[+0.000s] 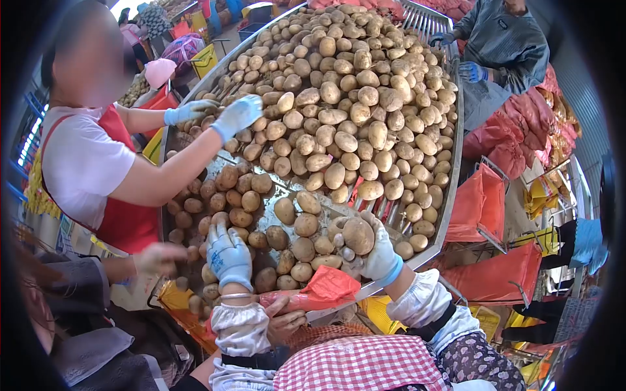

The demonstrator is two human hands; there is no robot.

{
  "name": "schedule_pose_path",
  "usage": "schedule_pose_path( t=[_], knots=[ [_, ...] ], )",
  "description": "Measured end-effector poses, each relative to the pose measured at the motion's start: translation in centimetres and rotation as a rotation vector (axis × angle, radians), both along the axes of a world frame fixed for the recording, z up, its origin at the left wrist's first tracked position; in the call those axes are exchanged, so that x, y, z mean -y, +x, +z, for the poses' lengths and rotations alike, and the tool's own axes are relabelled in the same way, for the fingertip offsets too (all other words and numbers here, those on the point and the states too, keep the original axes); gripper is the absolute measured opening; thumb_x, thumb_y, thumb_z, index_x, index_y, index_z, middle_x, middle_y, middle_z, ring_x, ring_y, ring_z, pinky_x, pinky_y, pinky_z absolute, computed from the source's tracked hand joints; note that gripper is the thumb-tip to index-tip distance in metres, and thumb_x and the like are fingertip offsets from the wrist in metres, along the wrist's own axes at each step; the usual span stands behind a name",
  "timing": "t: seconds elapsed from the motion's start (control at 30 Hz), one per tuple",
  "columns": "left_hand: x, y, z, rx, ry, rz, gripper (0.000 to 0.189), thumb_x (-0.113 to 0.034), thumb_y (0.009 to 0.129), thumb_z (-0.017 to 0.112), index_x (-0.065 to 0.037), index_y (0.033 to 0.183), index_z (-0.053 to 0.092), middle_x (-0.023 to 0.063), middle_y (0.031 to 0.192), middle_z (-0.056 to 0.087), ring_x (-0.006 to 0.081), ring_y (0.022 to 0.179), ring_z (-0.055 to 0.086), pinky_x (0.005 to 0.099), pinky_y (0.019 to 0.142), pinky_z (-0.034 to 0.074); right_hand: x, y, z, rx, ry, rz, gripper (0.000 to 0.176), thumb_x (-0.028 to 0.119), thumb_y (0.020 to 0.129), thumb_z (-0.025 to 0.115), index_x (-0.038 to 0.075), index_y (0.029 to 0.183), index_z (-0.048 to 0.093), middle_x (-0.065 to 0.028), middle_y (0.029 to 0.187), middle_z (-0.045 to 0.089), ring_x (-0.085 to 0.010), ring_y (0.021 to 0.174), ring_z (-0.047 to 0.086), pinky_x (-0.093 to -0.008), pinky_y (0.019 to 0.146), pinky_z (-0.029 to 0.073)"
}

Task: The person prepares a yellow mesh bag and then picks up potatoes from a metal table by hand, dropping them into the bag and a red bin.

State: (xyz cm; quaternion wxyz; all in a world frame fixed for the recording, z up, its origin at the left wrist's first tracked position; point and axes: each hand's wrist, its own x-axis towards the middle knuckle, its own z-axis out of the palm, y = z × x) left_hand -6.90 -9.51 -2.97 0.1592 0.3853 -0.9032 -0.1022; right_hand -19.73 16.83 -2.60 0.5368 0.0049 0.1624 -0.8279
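Observation:
My left hand [229, 257], in a white and light-blue glove, reaches over the potatoes at the near left of the metal sorting table [450, 189]. Its fingers are stretched out and touch potatoes at their tips. In the other glove, my right hand [383, 255] is closed round a large brown potato [358, 236] above the near edge. Smaller potatoes [323, 245] lie just left of it. A red plastic sheet or bag [319, 290] hangs over the rim between my forearms. Beside my left sleeve shows another person's bare hand [285, 320].
A big potato heap [352, 98] covers the far side. A co-worker in a red apron [130, 208] reaches in from the left with gloved hands [238, 117]. A blurred gloved hand [160, 258] is below. Another person's blue glove [473, 72] is far right. Red bins [479, 205] stand right.

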Motion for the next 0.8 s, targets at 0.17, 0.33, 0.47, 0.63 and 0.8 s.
schedule_pose_path(
  t=[0.17,0.33,0.47,0.63,0.8],
  knots=[
    [-4.6,1.1,-0.2,-0.993,0.565,-0.003,0.049,-0.021,0.101,0.037,0.000,0.144,0.025,0.0171,0.145,0.032,0.0252,0.132,0.037,0.0350,0.109,0.029,3.5,-0.3,-1.1,-0.285,0.525,-0.030,0.050,0.042,0.100,0.028,0.002,0.120,0.051,-0.0163,0.099,0.064,-0.0247,0.083,0.062,-0.0370,0.072,0.053],
    [-4.9,3.9,-2.4,-1.301,0.787,0.431,0.051,-0.026,0.100,0.040,-0.004,0.144,0.026,0.0156,0.142,0.035,0.0245,0.130,0.038,0.0363,0.110,0.027,7.8,0.4,0.2,-1.106,0.667,-0.048,0.037,0.025,0.099,0.044,0.002,0.128,0.048,-0.0150,0.118,0.058,-0.0225,0.108,0.055,-0.0307,0.096,0.042],
    [-4.8,4.5,-4.0,-0.940,0.401,0.272,0.054,-0.021,0.096,0.043,0.002,0.142,0.026,0.0191,0.145,0.031,0.0278,0.134,0.031,0.0397,0.112,0.025,2.9,-2.3,2.1,-1.333,0.933,-0.339,0.029,0.027,0.095,0.050,0.005,0.105,0.064,-0.0135,0.098,0.066,-0.0274,0.095,0.062,-0.0363,0.087,0.047],
    [-10.2,-0.2,-2.3,-0.071,0.044,-0.802,0.064,-0.043,0.088,0.051,-0.008,0.140,0.039,0.0163,0.146,0.034,0.0359,0.137,0.027,0.0481,0.113,0.014,-2.7,-2.3,-0.7,-2.134,1.532,0.203,0.022,0.028,0.085,0.059,0.011,0.095,0.066,-0.0105,0.085,0.067,-0.0320,0.087,0.062,-0.0422,0.079,0.047],
    [-9.4,-1.0,-5.4,0.101,0.010,-0.602,0.073,-0.051,0.087,0.047,-0.009,0.145,0.031,0.0154,0.152,0.023,0.0328,0.141,0.017,0.0491,0.114,0.006,-0.4,-1.2,-2.9,-2.137,0.836,-0.051,0.024,0.021,0.080,0.061,0.008,0.100,0.066,-0.0125,0.093,0.067,-0.0338,0.092,0.060,-0.0427,0.084,0.047]
  ],
)
